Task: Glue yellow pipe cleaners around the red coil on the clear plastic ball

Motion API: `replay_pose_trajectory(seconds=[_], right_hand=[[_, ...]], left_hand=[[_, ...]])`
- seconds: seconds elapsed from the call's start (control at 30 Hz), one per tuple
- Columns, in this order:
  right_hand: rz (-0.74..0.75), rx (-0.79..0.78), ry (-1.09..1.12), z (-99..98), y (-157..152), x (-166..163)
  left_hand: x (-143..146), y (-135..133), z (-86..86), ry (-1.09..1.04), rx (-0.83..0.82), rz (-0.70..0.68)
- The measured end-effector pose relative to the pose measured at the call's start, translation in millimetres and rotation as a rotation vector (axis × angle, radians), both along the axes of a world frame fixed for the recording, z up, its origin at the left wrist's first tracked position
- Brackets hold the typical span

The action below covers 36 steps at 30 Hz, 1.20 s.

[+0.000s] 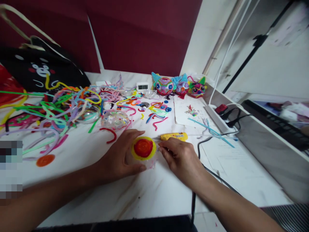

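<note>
A clear plastic ball (154,161) stands on the white table, with a flat coil of red and yellow pipe cleaner (144,148) on top. My left hand (120,154) curves around its left side, thumb in front and fingers behind. At the right edge of the coil, my right hand (177,154) has thumb and forefinger pinched together; whatever is between the fingertips is too small to make out. Just behind the right hand lies a yellow hot glue gun (178,136), its metal tip pointing left. An orange coiled disc (45,160) rests farther left.
Tangled pipe cleaners (55,112) cover the left side, beside a black bag (41,71). Several decorated animal-head balls (164,86) and a small digital clock (143,86) stand at the back. A power strip (218,119) lies at right, and a black cord (217,176) crosses the table.
</note>
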State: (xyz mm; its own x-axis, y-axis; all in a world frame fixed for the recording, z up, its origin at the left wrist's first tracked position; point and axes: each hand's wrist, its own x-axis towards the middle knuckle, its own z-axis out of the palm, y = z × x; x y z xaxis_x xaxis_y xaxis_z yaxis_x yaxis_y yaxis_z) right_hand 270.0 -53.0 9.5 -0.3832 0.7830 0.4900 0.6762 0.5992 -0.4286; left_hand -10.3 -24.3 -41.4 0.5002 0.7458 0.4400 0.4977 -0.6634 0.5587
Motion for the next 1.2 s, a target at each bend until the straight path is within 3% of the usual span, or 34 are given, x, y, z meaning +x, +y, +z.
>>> replay_pose_trajectory(seconds=[0.33, 0.47, 0.57, 0.83, 1.2], right_hand=[[-0.052, 0.045, 0.105, 5.8, 5.2, 8.2], [-0.143, -0.113, -0.063, 8.9, 13.5, 10.9], [-0.212, -0.191, -0.182, 12.7, 17.9, 12.2], [-0.327, -0.300, -0.457, 31.8, -2.3, 19.7], [-0.540, -0.332, -0.642, 27.5, -11.7, 23.2]], left_hand=[[-8.4, 4.0, 5.7, 0.017, -0.002, -0.008], [-12.4, 2.9, 10.3, 0.073, -0.044, -0.013], [-13.8, 4.6, 3.7, 0.114, -0.028, -0.017], [-13.0, 19.0, -21.3, 0.159, 0.064, -0.025], [-8.2, 23.3, -30.2, 0.170, 0.081, 0.000]])
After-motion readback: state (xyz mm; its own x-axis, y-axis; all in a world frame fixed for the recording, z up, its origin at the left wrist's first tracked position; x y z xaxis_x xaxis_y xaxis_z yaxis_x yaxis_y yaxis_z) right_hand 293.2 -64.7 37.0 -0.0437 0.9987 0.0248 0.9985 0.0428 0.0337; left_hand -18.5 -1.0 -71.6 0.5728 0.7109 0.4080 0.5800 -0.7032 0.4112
